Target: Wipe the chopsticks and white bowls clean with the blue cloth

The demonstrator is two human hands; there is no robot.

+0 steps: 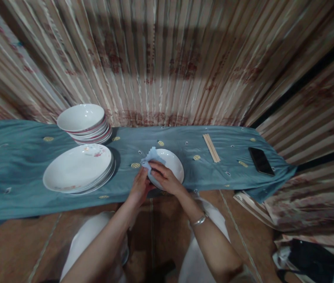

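left hand [139,184] clamps plate [175,162] rim; right hand [167,177], half-curled, grips cloth [154,154]. plate seems mid-wipe; stacked dishes [78,167] unclear.

Your right hand [165,177] hides part of the blue cloth [154,154] and plate [175,162]; dark bundle [312,257], 4 o'clock, cropped, unclear.

Your left hand [139,184] grips a round, glossy white dish [174,163]; your right hand [166,179] presses a pale-blue scalloped cloth [154,154] there (slim wooden sticks [211,148] lie rightward).

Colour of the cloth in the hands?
The cloth is light blue; the head view, the only one, shows it.
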